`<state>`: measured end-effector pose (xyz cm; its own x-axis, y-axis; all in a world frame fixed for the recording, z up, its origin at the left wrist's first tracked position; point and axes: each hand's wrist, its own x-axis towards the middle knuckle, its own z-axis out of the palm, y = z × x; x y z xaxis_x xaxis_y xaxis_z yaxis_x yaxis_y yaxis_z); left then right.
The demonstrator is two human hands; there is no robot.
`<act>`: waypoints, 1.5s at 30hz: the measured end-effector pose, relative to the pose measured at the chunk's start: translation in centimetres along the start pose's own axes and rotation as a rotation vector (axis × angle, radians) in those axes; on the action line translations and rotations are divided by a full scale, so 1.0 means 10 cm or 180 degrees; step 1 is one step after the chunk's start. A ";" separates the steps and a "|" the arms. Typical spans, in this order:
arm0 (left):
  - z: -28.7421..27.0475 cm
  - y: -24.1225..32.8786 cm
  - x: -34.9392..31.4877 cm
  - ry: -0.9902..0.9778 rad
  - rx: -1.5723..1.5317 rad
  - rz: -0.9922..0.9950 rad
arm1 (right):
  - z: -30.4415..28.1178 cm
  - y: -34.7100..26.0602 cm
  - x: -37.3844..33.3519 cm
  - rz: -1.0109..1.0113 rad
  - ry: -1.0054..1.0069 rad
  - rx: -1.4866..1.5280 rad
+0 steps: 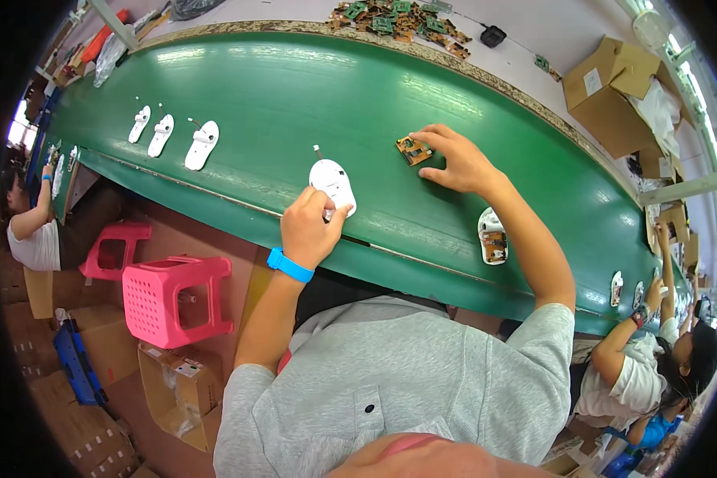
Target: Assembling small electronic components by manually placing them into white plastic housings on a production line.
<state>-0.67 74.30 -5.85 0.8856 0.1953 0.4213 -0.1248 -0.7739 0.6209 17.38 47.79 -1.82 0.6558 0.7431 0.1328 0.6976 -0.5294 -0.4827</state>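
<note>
A single head view looks steeply down from above the person's own grey-clad shoulders, close over the near edge of the long green table [239, 88]. It faces outward across the table toward the far edge. The fisheye bends the table into an arc and darkens the corners; the floor shows at lower left
</note>
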 end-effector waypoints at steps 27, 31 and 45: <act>-0.02 0.14 -0.11 0.0051 -0.0506 0.0275 | 0.09 -0.34 -0.01 0.0156 0.0455 -0.0135; -0.05 0.12 -0.14 0.0256 -0.0565 0.0238 | 0.11 -0.82 -0.13 -0.0406 0.0423 0.0478; -0.02 0.02 -0.19 0.0578 -0.0317 0.0206 | 0.61 -1.15 -0.14 -0.0708 0.0617 0.0188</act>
<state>-2.43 73.90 -6.40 0.7803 0.2595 0.5690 -0.2302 -0.7268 0.6472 6.70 55.32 -1.78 0.5355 0.7432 0.4010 0.8161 -0.3334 -0.4720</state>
